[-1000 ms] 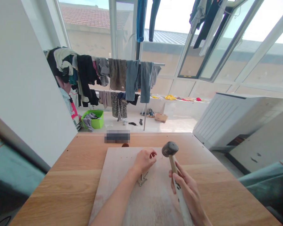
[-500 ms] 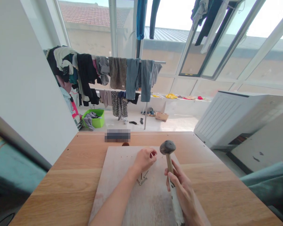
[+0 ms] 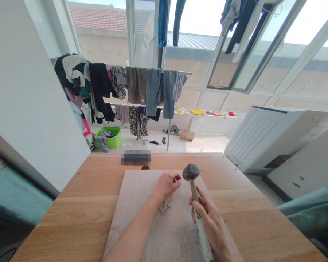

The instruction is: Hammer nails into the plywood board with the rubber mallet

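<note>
My right hand (image 3: pixel 207 214) is wrapped round the handle of a hammer (image 3: pixel 194 190), its dark rounded head raised above a pale wooden board (image 3: pixel 133 222). To the left of that head, my left hand (image 3: pixel 168 185) is low over the board's far part, thumb and fingertips pinched together. Whatever is in that pinch is too small and hidden to make out. Several metal nails (image 3: pixel 165 208) lie in a loose heap just below my left wrist, partly covered by it. A row of small dark dots marks the board to the left of the hand.
The board lies on a wooden table (image 3: pixel 71 211). A blurred dark block (image 3: pixel 136 157) and a small brown round thing (image 3: pixel 145 167) are beyond the board. Past the table are a clothes rack with laundry (image 3: pixel 136 85), a green basket (image 3: pixel 115 140) and a white cabinet (image 3: pixel 259 134).
The hammer and my right hand have shifted slightly to the left, bringing the hammer head closer to my left hand. My left hand and the nails stay where they were.
</note>
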